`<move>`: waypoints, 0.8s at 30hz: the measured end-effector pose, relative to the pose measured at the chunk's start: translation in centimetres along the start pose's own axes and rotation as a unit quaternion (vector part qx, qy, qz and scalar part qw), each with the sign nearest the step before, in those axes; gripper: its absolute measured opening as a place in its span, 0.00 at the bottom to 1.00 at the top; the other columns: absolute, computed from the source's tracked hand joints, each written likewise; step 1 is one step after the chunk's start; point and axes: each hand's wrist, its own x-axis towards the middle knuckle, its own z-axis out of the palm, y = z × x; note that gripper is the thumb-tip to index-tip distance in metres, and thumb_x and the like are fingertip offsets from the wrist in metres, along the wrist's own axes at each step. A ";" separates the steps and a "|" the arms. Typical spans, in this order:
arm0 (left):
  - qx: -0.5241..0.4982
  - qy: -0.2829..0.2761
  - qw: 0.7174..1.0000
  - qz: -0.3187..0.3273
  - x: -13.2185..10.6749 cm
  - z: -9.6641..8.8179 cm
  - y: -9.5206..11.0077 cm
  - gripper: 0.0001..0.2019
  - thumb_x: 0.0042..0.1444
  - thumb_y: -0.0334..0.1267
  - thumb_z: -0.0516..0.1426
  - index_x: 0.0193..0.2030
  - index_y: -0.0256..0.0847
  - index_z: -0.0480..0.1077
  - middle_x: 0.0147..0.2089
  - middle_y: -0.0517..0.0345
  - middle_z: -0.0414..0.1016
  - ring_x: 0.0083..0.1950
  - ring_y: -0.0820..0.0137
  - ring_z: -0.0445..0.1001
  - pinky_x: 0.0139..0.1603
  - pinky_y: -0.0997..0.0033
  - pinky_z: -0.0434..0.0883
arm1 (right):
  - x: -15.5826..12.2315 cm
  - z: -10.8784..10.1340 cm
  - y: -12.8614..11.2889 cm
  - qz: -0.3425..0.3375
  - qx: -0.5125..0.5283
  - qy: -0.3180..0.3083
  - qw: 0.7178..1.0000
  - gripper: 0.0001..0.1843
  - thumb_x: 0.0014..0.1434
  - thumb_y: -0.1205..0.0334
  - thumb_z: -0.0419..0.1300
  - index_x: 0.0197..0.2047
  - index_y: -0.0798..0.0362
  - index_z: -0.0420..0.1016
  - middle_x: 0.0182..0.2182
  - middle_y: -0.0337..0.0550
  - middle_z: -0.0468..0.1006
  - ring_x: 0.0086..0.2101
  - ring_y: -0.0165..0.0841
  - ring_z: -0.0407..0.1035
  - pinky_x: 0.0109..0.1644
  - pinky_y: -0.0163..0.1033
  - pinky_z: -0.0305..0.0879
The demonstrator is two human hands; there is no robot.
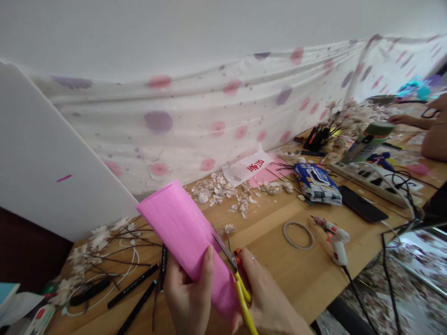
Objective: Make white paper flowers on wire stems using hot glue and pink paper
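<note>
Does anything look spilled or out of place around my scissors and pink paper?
Yes, somewhat: loose pale petals lie scattered in uneven heaps on the table, beyond the pink paper and scissors. They look spilled, though they may just be craft material.

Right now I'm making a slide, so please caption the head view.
The left hand holds pink paper while the right hand holds yellow-handled scissors at its edge.

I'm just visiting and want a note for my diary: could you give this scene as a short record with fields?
Left grip: holds pink paper
Right grip: holds yellow-handled scissors, blades at the paper's edge
Table, right: tape ring, white glue gun, black phone
Table, back: pale petals
Table, left: dark pens
Far right: another person's hand
</note>
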 end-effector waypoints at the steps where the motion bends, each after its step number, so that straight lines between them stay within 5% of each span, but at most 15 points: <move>1: -0.007 0.006 1.000 -0.001 -0.2 0.2 0.2 0.19 0.43 0.45 0.71 0.39 0.40 0.75 0.33 0.54 0.86 0.32 0.60 0.84 0.31 0.70 0.81 | 0.0 0.0 0.0 -0.006 -0.007 0.003 1.000 0.48 0.40 0.11 0.52 0.40 0.49 0.62 0.36 0.46 0.75 0.30 0.38 0.66 0.34 0.40 0.62; 13: -0.067 -0.007 0.997 -0.024 -0.9 0.4 -0.2 0.18 0.46 0.41 0.71 0.43 0.39 0.76 0.37 0.54 0.86 0.37 0.63 0.83 0.39 0.71 0.79 | -0.3 -0.7 0.1 -0.035 -0.056 0.031 0.997 0.41 0.43 0.16 0.58 0.33 0.48 0.58 0.30 0.39 0.70 0.26 0.32 0.60 0.29 0.35 0.54; 24: -0.036 0.000 0.999 -0.014 -1.0 0.5 0.1 0.21 0.41 0.39 0.71 0.43 0.38 0.75 0.37 0.54 0.84 0.37 0.60 0.83 0.37 0.66 0.79 | -1.0 -1.5 -0.3 -0.046 -0.091 0.028 0.994 0.30 0.49 0.32 0.67 0.33 0.48 0.59 0.30 0.41 0.73 0.26 0.34 0.63 0.29 0.35 0.56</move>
